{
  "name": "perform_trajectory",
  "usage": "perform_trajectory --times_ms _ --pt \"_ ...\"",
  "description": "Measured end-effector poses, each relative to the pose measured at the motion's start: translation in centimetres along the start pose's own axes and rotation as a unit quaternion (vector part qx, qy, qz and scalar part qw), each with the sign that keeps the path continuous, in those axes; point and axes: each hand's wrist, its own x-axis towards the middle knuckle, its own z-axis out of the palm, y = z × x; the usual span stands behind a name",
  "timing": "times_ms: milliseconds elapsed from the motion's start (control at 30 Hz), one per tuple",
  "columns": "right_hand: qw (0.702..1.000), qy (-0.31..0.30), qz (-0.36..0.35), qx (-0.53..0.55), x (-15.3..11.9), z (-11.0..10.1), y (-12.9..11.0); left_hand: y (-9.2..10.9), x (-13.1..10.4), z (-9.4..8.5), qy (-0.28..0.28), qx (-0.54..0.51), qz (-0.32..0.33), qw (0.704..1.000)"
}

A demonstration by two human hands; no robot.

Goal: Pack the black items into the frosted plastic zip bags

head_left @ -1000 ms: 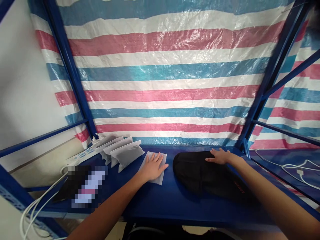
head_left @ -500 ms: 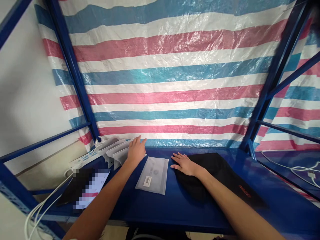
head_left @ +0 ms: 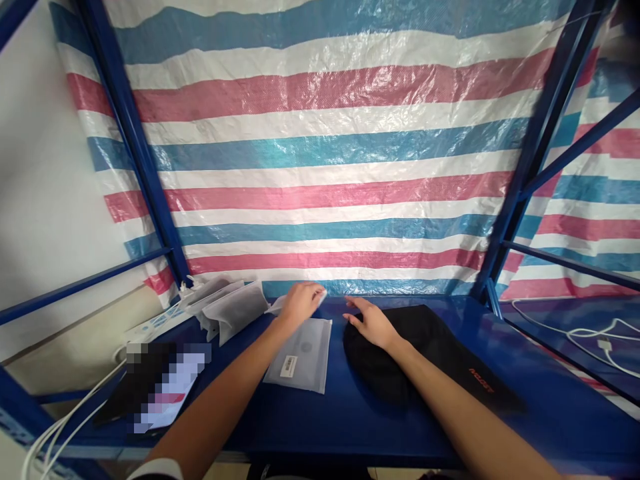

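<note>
My left hand [head_left: 302, 301] is closed on a translucent white plastic pouch [head_left: 275, 306], pulled out from the back of the table. Only its ends show on either side of my fingers. Below that hand lies a flat translucent zip pouch [head_left: 311, 353] with a small white barcode label [head_left: 289, 366]. My right hand [head_left: 373, 321] is open, fingers apart, at the upper left part of a black cloth bag [head_left: 435, 360] with red lettering. Whether its palm touches the cloth, I cannot tell.
Several translucent pouches [head_left: 240, 310] stand leaning at the back left, beside a white power strip [head_left: 157, 321]. A pixelated phone-like screen [head_left: 173, 393] and white cables [head_left: 65, 427] are at the left. Blue metal posts [head_left: 520, 167] frame the blue table [head_left: 395, 430], with a striped sheet behind.
My left hand has moved right from the standing pouches and now grips a translucent pouch. My right hand has lifted slightly, its fingers drawn closer together. The view has shifted a little.
</note>
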Motion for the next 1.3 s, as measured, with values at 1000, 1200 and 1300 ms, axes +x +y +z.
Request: perform_trajectory --times_ms 1000,1200,1300 --pt "0.987 0.076 -0.008 -0.143 0.4 -4.2 1.8 -4.2 -4.0 1.6 0.098 -0.134 0.041 0.985" --pt "0.992 0.031 -0.124 -0.023 0.3 -3.3 0.2 -2.9 -4.4 3.0 0.075 -0.217 0.031 0.973" --pt "0.989 0.019 -0.133 -0.059 0.5 -2.5 -0.4 -1.2 -4.5 2.8 0.069 -0.237 0.061 0.967"
